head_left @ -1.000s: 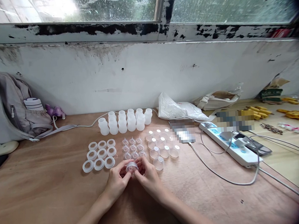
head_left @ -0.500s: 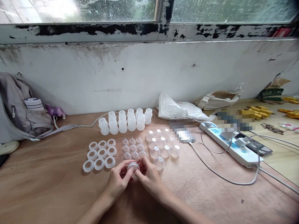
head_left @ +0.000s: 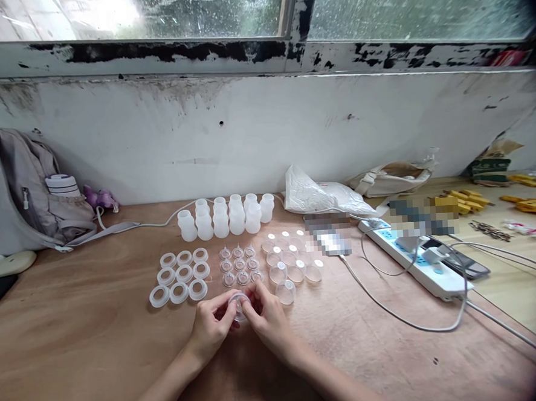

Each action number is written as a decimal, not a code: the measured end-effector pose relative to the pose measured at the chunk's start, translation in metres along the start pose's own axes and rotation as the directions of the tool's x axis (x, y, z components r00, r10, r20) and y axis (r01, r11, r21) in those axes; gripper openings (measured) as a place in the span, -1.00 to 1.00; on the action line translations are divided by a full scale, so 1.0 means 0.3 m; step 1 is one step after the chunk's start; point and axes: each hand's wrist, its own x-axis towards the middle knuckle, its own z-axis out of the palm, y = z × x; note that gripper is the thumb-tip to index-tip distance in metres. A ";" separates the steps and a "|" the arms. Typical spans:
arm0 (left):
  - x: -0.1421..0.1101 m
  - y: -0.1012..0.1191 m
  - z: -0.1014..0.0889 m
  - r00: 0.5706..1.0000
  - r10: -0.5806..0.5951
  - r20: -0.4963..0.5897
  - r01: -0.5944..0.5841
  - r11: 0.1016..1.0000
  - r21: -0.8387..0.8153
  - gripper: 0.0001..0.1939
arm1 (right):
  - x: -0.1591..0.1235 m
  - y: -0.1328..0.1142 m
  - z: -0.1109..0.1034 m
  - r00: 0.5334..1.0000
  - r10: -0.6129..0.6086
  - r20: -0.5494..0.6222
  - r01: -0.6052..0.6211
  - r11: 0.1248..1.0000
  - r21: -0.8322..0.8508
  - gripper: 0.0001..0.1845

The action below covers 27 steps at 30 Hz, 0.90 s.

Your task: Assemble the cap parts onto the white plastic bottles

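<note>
One clear, round-rimmed plastic piece [head_left: 239, 310] at the clock's centre, pinched from eight o'clock by the left hand [head_left: 214, 322] and from four by the right hand [head_left: 266, 315], thumbs and fingertips drawn in close on both. Partly covered by fingers; cannot tell whether single or assembled. On the bench [head_left: 98, 332] at ten, nine translucent screw rings [head_left: 186, 278]; at twelve, clear ringed nipples [head_left: 239, 264], front row partly behind the right hand, with frosted waisted bottles [head_left: 221, 221] beyond; at two, clear domed caps [head_left: 295, 272], far ones blurring into the wood. Also at two, a phone [head_left: 329, 236], masked by pixel blocks, and a green packet [head_left: 490, 170], markings too small to read. Between two and three, a white power strip [head_left: 436, 280], partly under plugs. At ten, a backpack [head_left: 12, 174], cut off by the picture's edge.
</note>
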 end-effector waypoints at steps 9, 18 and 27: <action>0.000 -0.013 -0.001 1.000 -0.004 -0.004 0.004 1.000 -0.012 -0.66 | -0.004 0.010 0.004 1.000 -0.008 -0.012 0.008 1.000 0.003 -0.91; 0.000 0.014 -0.003 0.997 0.076 0.016 -0.077 0.992 0.095 -0.72 | -0.001 -0.008 -0.005 1.000 0.002 -0.013 -0.002 1.000 0.025 -0.97; -0.006 0.018 0.002 0.993 0.086 -0.084 -0.066 0.974 0.218 -0.81 | -0.007 -0.006 0.003 0.998 -0.056 0.028 0.056 0.998 -0.007 -0.90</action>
